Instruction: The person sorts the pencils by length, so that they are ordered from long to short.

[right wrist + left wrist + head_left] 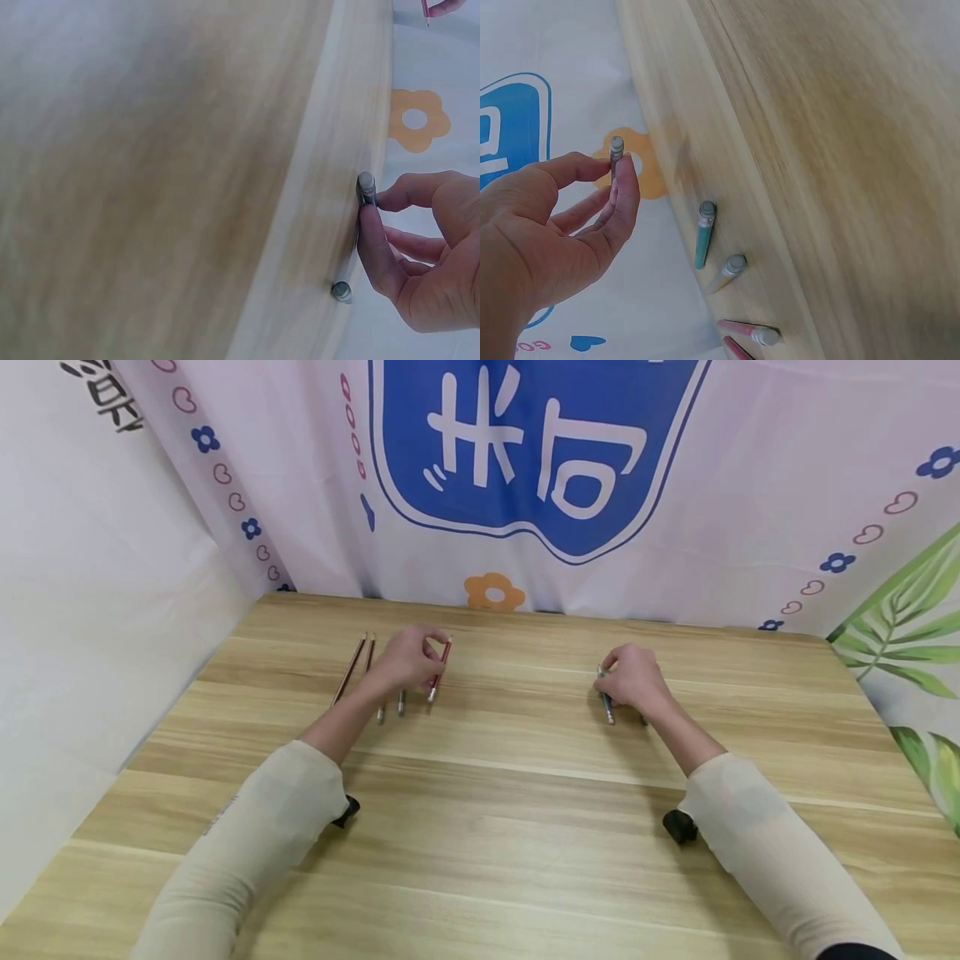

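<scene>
My left hand [405, 658] pinches a red pencil [433, 692] between thumb and fingertips, its eraser end toward me. In the left wrist view the pencil's eraser end [616, 144] pokes up above the fingertips, apart from the table. Across the table, my right hand [633, 678] pinches a blue-green pencil [607, 708] near its middle. The right wrist view shows this pencil's eraser tip [366, 181] close over the tabletop. Beside the right hand lies another pencil [341, 291], mostly hidden behind the hand in the head view.
Several pencils lie beside the left hand, among them a teal pencil [704, 240], a yellowish pencil [727, 272] and a reddish pencil [746, 330]. The wood-grain table [495, 827] ends at a printed cloth backdrop [315, 552]. A white wall [90, 610] borders the left side.
</scene>
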Available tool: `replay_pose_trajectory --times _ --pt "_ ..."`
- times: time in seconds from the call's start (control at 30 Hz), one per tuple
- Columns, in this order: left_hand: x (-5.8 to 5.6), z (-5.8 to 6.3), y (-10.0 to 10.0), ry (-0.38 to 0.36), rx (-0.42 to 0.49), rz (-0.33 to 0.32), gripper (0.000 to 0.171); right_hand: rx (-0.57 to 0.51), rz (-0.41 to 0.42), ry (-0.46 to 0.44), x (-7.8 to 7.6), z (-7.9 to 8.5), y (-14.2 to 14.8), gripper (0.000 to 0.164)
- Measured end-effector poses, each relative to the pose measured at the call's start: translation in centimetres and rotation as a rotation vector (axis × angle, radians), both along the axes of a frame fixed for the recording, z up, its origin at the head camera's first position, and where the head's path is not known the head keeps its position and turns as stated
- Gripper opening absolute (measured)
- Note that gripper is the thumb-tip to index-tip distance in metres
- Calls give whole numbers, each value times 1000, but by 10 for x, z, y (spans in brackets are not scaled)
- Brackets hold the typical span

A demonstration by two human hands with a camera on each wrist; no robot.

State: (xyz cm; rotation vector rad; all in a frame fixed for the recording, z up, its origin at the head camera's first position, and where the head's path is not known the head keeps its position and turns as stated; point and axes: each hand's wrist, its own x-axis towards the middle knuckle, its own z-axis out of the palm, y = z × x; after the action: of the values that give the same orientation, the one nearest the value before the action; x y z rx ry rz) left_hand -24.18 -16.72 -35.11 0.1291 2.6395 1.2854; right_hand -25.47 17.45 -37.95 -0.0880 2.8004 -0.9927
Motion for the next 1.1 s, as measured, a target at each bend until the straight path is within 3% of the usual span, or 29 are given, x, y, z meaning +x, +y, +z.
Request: replay_pose_trajectory --times 0.5,1.1 --pt "-2 -5 -12 -35 -43 40 47 -78 -9 -38 1 4 -2 26" --pt "-15 -15 -15 -59 -191 6 42 -118 -1 1 4 11 -11 26"
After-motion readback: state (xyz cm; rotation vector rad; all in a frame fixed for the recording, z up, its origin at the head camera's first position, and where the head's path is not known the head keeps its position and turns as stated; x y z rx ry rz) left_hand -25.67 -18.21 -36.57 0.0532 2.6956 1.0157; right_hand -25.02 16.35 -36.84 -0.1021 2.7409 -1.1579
